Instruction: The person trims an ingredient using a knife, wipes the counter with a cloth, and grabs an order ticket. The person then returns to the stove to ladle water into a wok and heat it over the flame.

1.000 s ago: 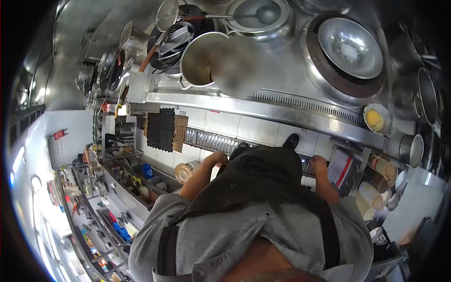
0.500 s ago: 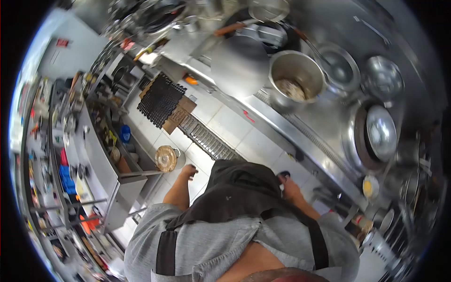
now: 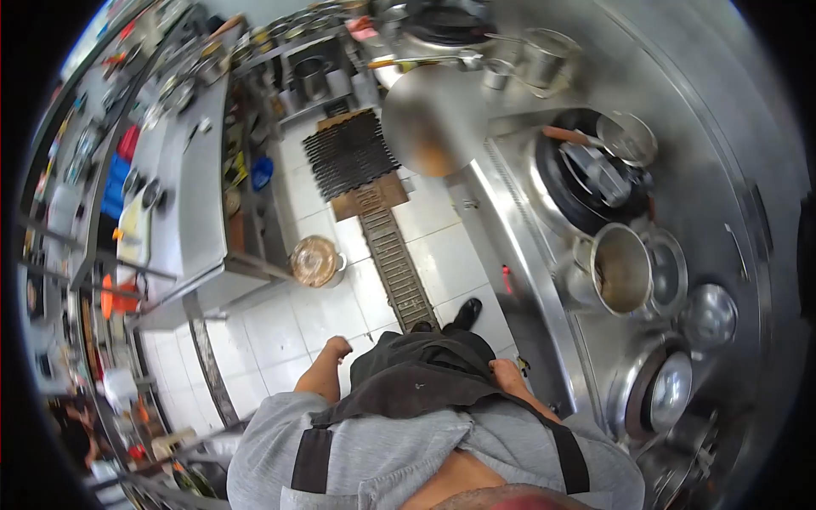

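My left hand hangs over the tiled floor beside the dark apron, fingers curled, with nothing visible in it. A round brown-topped pot with side handles stands on the floor ahead of it. On the other side, my right hand is closed beside the apron, near the front of the steel counter. I see nothing in it, though its inner side is hidden. A black shoe shows ahead of that hand.
The right counter carries a tall steel pot, a black wok and several bowls. A floor grate leads to a black mat. At left stands a steel worktable with shelves. A blurred patch covers the upper middle.
My view has turned left, so the grate runs more upright and the counter sits further right. Both hands have swung slightly, staying low at my sides. The black shoe shows more fully.
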Motion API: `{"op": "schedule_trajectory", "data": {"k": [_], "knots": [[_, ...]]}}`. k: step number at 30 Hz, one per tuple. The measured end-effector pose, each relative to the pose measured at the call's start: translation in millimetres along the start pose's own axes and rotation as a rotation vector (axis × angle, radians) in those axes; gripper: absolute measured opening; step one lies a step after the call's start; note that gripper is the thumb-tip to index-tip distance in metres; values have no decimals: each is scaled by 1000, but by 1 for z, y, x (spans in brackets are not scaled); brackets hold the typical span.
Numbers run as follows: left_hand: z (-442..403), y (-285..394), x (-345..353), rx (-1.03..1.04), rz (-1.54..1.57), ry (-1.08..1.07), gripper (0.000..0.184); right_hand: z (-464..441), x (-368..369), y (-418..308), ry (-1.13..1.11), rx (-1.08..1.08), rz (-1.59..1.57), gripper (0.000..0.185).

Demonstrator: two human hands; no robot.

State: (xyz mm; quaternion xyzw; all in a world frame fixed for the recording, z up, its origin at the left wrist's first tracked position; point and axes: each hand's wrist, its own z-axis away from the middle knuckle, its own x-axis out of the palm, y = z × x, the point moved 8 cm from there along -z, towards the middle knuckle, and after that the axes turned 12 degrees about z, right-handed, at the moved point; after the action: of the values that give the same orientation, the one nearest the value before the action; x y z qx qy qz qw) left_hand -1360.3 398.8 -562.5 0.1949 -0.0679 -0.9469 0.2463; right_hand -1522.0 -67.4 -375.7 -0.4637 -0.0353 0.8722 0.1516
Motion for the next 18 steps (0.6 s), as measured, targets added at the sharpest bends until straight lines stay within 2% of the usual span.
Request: {"op": "schedule_trajectory", "data": {"k": [2, 3, 4, 6, 8, 10, 11, 14, 16, 18], "knots": [[11, 37, 5, 291, -307, 58, 27, -14, -15, -12, -31, -65, 32, 24], [30, 46, 3, 231, -104, 74, 25, -24, -22, -18, -40, -83, 35, 24], [35, 52, 4, 194, -61, 60, 25, -34, -22, -25, -70, -153, 66, 24], [61, 63, -4, 114, 182, 99, 33, -52, -35, -12, 76, -50, -79, 25], [77, 66, -13, 75, 310, 114, 41, -79, -42, -7, 80, -64, -73, 24], [68, 53, -20, 47, 353, 148, 40, -104, -65, 7, 153, 23, -30, 22], [63, 43, -25, -2, 331, 133, 40, -124, -64, 20, 99, 81, -22, 22], [55, 14, -49, -96, 292, 140, 37, -178, -74, 31, -24, 71, 51, 24], [62, 1, -69, -199, 310, 94, 35, -208, -91, 17, 12, -20, 88, 20], [74, -3, -98, -187, 573, 248, 36, -243, -103, 1, -14, -67, 104, 18]]}}
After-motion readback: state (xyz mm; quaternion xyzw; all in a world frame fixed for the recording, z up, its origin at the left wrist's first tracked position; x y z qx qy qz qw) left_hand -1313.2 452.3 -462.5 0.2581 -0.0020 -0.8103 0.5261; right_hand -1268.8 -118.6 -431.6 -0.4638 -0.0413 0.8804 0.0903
